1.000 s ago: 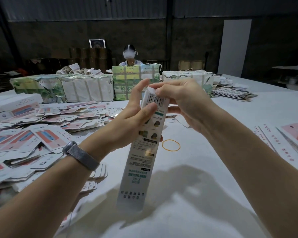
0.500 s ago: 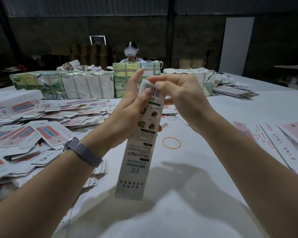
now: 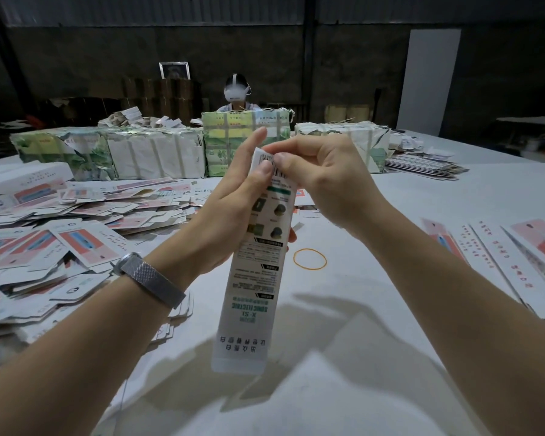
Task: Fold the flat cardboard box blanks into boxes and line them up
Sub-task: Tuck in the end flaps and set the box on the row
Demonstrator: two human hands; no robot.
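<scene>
Both hands hold one long narrow box (image 3: 258,265) up off the table, roughly upright, top end tilted a bit away, print upside down to the camera. Left hand (image 3: 233,209) wraps the upper part from the left: thumb lies across the printed front near the barcode, index finger sticks up straight behind the top edge, other fingertips peek out at the box's right edge. Right hand (image 3: 324,180) comes in from the right with fingers curled, thumb and fingertips pinching the top flap at the barcode end (flap state itself hard to read, fingers cover it). Both forearms reach in from the lower corners; a metal mesh watch band (image 3: 150,278) sits on the left wrist. The box's bottom end hangs free above the table.

Under it, a white table (image 3: 359,309) with hard shadows of the arms. A yellow rubber band (image 3: 310,259) lies flat just right of the box. Left side: a messy heap of flat blanks (image 3: 60,234), pink and blue print. Right side: long flat blanks (image 3: 501,256) laid side by side. Far end: wrapped bundles (image 3: 132,152) in a row, torn paper, and a stack of flat sheets (image 3: 422,163) far right. Behind the bundles sits another person (image 3: 237,96) wearing a white headset. Room is dark, grey wall, a pale upright panel (image 3: 428,80) at right.
</scene>
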